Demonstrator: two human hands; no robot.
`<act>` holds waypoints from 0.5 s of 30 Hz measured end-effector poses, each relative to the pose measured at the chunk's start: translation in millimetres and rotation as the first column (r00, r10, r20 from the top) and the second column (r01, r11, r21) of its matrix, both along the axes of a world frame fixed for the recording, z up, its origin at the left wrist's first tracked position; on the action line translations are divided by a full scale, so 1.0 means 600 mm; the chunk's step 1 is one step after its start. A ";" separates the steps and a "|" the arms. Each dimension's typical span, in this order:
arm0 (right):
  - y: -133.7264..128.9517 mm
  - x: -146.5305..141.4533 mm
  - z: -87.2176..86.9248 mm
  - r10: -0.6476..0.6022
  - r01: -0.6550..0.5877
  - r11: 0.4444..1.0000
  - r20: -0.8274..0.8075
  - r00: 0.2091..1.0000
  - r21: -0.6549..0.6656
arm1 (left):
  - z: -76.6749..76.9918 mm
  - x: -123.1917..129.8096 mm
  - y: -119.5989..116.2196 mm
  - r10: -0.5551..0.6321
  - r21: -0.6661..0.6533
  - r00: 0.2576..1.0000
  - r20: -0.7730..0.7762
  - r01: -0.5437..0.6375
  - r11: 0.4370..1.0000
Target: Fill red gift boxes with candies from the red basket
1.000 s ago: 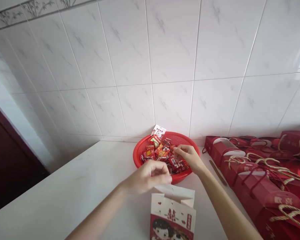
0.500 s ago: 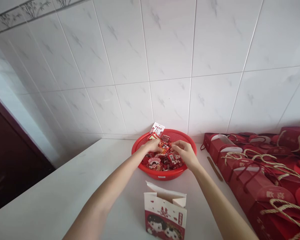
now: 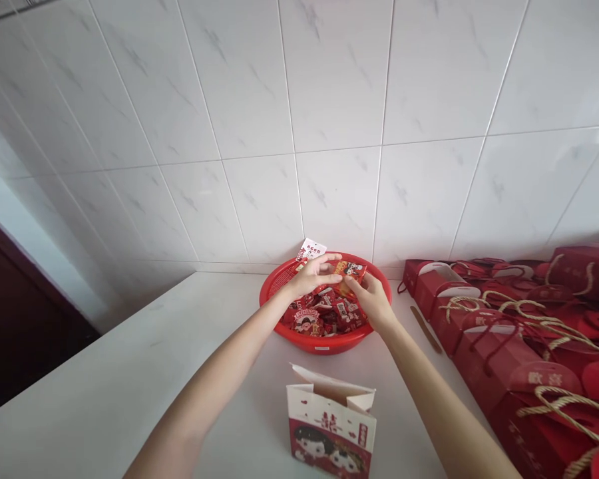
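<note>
Above the red plastic basket [image 3: 299,342], both hands meet at a small orange-red snack packet [image 3: 352,269] with a cartoon figure on it. My right hand [image 3: 377,305] grips its lower right side, thumb in front. My left hand [image 3: 312,276] pinches at its left edge, the fingertips partly overlapping it. Beneath them, red-wrapped sweets [image 3: 324,313] fill the basket. A white printed card [image 3: 311,249] sticks up at its back rim. Nearer to me stands a paper gift box [image 3: 332,426] with two cartoon faces, its top flaps raised.
Many red gift boxes [image 3: 499,352] with rope handles crowd the right side of the white table [image 3: 190,346]. A flat brown strip [image 3: 426,329] lies beside them. The tiled wall [image 3: 339,193] rises right behind the basket.
My hands have lifted the orange-red packet out from among the sweets and brought it between them over the basket. The view has tilted slightly; the gift box stands where it was.
</note>
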State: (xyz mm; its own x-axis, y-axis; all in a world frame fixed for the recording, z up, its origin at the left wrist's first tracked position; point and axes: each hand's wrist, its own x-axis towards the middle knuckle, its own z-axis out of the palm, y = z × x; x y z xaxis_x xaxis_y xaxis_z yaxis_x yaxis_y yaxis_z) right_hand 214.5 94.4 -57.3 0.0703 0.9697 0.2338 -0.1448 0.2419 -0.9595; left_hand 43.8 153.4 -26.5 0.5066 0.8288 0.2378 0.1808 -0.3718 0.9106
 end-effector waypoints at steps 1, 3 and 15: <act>0.001 0.000 -0.002 -0.010 0.010 1.000 -0.024 1.000 0.014 | -0.003 0.000 0.002 -0.002 0.009 0.999 -0.046 0.002 1.000; 0.002 0.001 -0.003 -0.073 0.074 0.997 -0.093 0.993 0.012 | -0.010 -0.004 0.009 0.055 0.048 0.985 -0.161 -0.048 0.998; 0.007 0.001 -0.006 -0.178 0.162 0.984 -0.358 0.916 -0.074 | -0.048 0.004 0.048 0.087 0.134 0.652 -0.753 0.022 0.991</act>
State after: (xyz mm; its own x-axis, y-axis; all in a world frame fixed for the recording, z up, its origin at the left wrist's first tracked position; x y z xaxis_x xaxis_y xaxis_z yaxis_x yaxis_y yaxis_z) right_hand 215.3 98.5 -60.7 0.3075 0.9439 0.1205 -0.4445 0.2545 -0.8589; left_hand 46.3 182.3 -55.1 0.5291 0.8405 -0.1168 0.7995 -0.4476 0.4006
